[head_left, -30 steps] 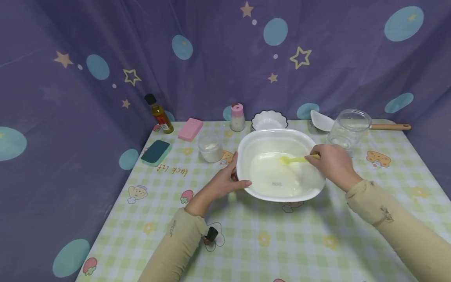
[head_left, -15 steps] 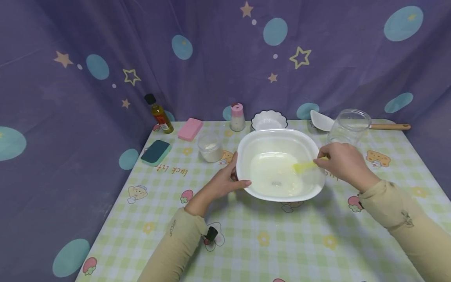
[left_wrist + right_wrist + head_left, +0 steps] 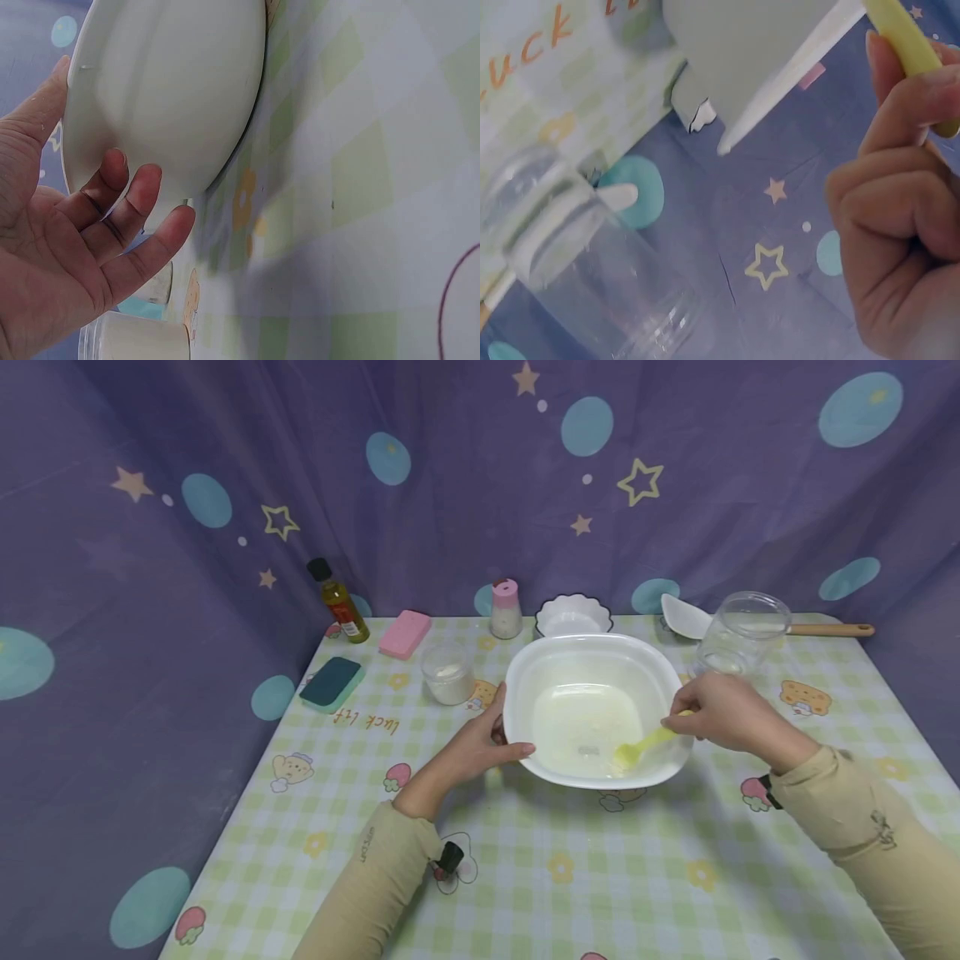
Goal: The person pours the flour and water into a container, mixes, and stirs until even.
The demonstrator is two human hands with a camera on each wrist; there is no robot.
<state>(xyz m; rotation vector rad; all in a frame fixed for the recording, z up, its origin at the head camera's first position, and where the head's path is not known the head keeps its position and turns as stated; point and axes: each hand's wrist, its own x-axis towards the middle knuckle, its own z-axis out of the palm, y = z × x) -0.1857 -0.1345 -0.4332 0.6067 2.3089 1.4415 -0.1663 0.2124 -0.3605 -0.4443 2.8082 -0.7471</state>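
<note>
A person's right hand (image 3: pixel 723 714) pinches a yellow spoon (image 3: pixel 645 746) between thumb and curled fingers, its bowl end dipped inside a white basin (image 3: pixel 592 660) on the checked table (image 3: pixel 510 877). The left hand (image 3: pixel 472 745) grips the basin's left side — thumb at the rim, the other fingers spread and lightly bent — while a clear jar (image 3: pixel 742 639) stands just beyond the right hand.

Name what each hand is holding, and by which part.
The right hand pinches the yellow spoon by its handle; the left hand holds the white basin by the rim and outer wall of its left side.
</note>
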